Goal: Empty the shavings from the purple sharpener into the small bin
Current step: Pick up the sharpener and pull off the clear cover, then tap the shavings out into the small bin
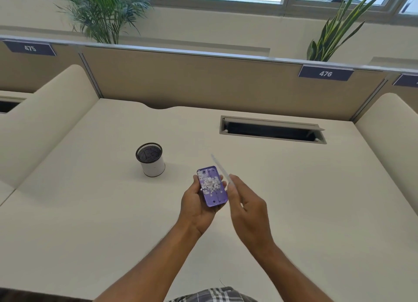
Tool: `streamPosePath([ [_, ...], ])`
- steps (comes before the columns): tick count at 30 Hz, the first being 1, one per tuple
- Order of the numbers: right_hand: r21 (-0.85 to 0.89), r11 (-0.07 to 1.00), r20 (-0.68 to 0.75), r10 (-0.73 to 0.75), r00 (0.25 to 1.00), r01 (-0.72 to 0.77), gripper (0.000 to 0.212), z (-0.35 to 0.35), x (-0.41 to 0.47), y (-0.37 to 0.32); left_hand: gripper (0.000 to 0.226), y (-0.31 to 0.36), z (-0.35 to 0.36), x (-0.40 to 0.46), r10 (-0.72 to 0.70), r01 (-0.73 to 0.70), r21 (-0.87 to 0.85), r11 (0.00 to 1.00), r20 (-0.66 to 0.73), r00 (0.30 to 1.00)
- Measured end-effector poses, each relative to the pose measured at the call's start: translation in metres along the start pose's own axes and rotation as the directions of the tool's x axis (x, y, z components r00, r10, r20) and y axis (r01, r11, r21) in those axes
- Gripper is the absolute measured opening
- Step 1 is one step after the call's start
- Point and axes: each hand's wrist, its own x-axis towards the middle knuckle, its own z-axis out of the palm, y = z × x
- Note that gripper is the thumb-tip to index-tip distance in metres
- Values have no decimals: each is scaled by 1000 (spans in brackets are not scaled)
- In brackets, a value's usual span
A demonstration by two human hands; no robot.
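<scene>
Above the desk (294, 188), both forearms reach forward from the lower edge of the view and meet near the middle. Left hand (196, 205) lies palm up, fingers curled around the sharpener (212, 187), which rests in the palm with its open side up; thumb on its left edge, fingertips showing past its right edge. White shavings (210, 184) sit piled in the upper half of the purple tray. Right hand (246, 207) is just beside it, turned edge-on with the thumb side up, its fingers pinching a thin clear lid (220, 169) that angles up and away from the sharpener's right side; the lid is seen nearly edge-on, so its shape is hard to tell. Bin (151, 159), a small white cylinder with a dark mesh rim, stands upright on the desk to the left and farther back, apart from both hands. A cable slot (271, 129) is cut into the desk behind, below a divider (203, 75) with a 476 tag (325, 73)
</scene>
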Motion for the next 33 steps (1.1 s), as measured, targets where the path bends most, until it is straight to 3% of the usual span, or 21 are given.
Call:
streamPosePath([
  [3, 212, 966, -35, 159, 987, -148, 28, -6, 10, -8, 54, 0, 1, -1, 14, -14, 32, 999, 1, 1000],
  [8, 473, 809, 11, 390, 921, -348, 32, -9, 18, -11, 52, 3, 1, -7, 24, -25, 33, 999, 5, 1000],
  [16, 628, 642, 120, 480, 869, -441, 25, 5, 17, -2, 51, 14, -13, -12, 27, -27, 46, 999, 1, 1000],
  [22, 648, 576, 184, 516, 836, -498, 16, 24, 20, 11, 52, 35, -30, -12, 36, -36, 22, 999, -15, 999],
  [26, 615, 562, 146, 608, 780, -554, 17, 42, 25, 26, 52, 50, -42, -10, 56, -56, -6, 998, -19, 998],
  [33, 233, 616, 46, 766, 642, -752, 22, 72, 24, 83, 53, 80, -62, -4, 107, -106, 15, 994, -31, 994],
])
